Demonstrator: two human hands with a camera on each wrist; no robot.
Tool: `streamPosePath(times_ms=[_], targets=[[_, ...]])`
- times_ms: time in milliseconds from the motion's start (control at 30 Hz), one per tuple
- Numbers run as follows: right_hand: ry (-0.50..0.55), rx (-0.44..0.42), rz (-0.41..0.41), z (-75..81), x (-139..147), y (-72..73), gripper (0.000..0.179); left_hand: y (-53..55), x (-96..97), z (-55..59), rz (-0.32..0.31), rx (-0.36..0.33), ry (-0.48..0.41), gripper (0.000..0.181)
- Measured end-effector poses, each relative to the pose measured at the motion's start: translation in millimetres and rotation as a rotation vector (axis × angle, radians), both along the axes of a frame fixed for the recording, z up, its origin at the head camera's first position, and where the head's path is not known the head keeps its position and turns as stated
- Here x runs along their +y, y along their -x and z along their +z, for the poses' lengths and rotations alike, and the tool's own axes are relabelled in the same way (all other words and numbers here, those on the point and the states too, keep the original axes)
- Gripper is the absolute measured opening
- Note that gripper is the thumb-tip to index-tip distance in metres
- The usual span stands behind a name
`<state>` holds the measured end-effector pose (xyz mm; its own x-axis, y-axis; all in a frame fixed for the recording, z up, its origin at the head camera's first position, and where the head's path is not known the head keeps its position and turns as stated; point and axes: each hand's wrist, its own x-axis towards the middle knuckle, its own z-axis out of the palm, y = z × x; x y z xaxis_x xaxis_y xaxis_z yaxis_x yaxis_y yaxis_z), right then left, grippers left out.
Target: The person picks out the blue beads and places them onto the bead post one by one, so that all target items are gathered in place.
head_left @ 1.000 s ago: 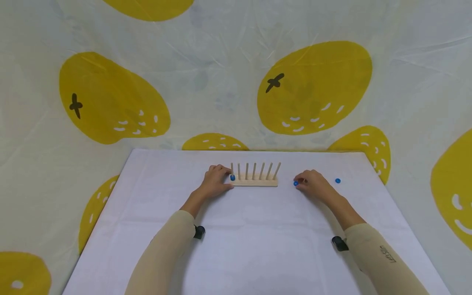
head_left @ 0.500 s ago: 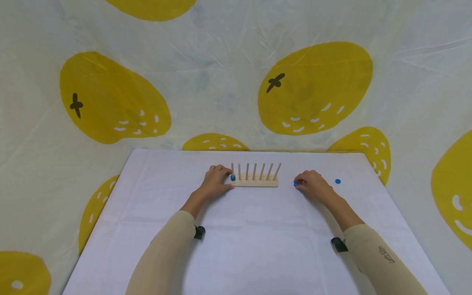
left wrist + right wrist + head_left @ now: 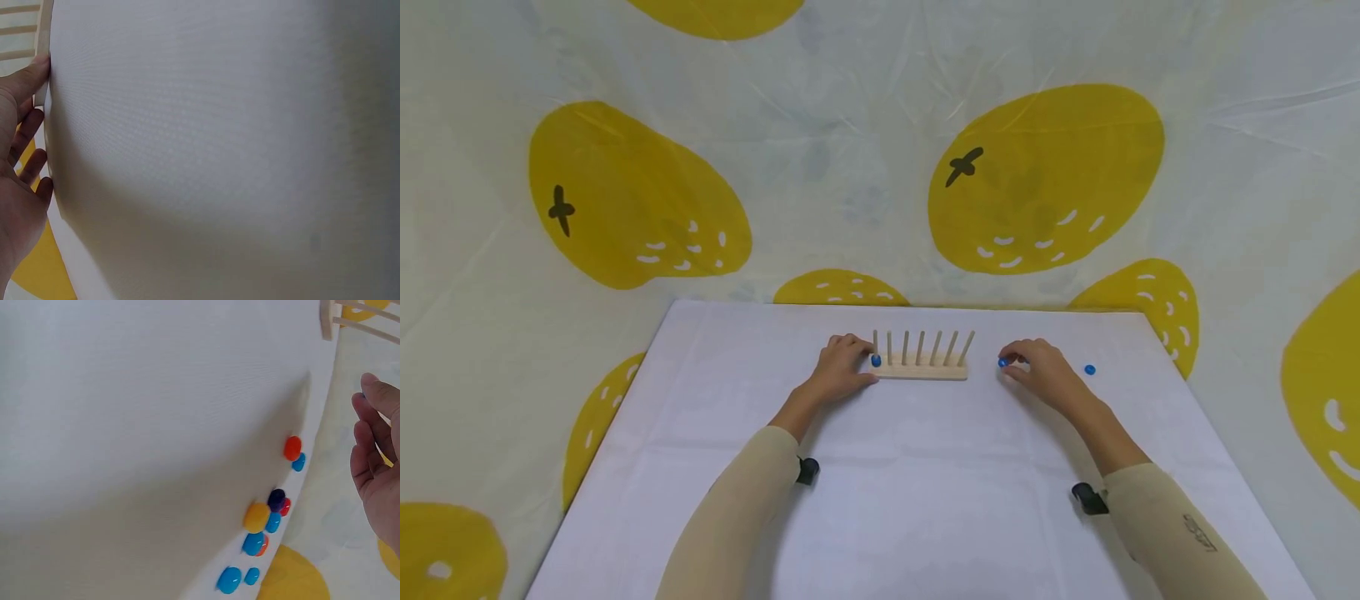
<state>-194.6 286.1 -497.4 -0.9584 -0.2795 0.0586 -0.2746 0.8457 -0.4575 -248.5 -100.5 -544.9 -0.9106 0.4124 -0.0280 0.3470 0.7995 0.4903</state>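
Observation:
A wooden peg stand (image 3: 925,372) with a row of several upright pegs lies near the table's back edge. My left hand (image 3: 841,367) grips its left end, thumb at the front and fingers behind. Low on the leftmost peg sits a dark blue bead (image 3: 876,361). To the right of the stand, my right hand (image 3: 1037,371) pinches a small blue bead (image 3: 1003,362) between thumb and fingertips. In the right wrist view that bead is mostly hidden by the fingers, and the hand is raised off the tabletop.
Another blue bead (image 3: 1090,369) lies right of my right hand. The right wrist view shows several loose beads on the white cloth, among them a yellow bead (image 3: 257,518), an orange bead (image 3: 292,448) and a purple bead (image 3: 276,500). A patterned curtain (image 3: 850,192) hangs behind the table.
My right hand has lifted slightly from the table with the blue bead, its fingers rising a little. My left hand keeps its place on the stand.

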Motion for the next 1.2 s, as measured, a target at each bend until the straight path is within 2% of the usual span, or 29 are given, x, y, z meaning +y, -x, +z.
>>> streamPosePath(times_ms=[300, 733, 1033, 1200], targets=[[0.045, 0.097, 0.031, 19.8, -13.0, 4.0, 0.025, 0.2, 0.5, -2.0, 0.001, -0.005, -0.003, 0.056], [0.106, 0.257, 0.085, 54.8, -34.3, 22.9, 0.022, -1.3, 1.0, -0.5, 0.016, -0.004, -0.010, 0.056], [0.116, 0.285, 0.152, 73.9, -68.7, 32.2, 0.022, -1.1, -0.1, -2.5, -0.001, 0.013, -0.006, 0.057], [0.117, 0.267, 0.202, 80.0, -90.4, 38.2, 0.020, -1.3, 0.4, 0.7, 0.008, 0.003, -0.006, 0.056]])
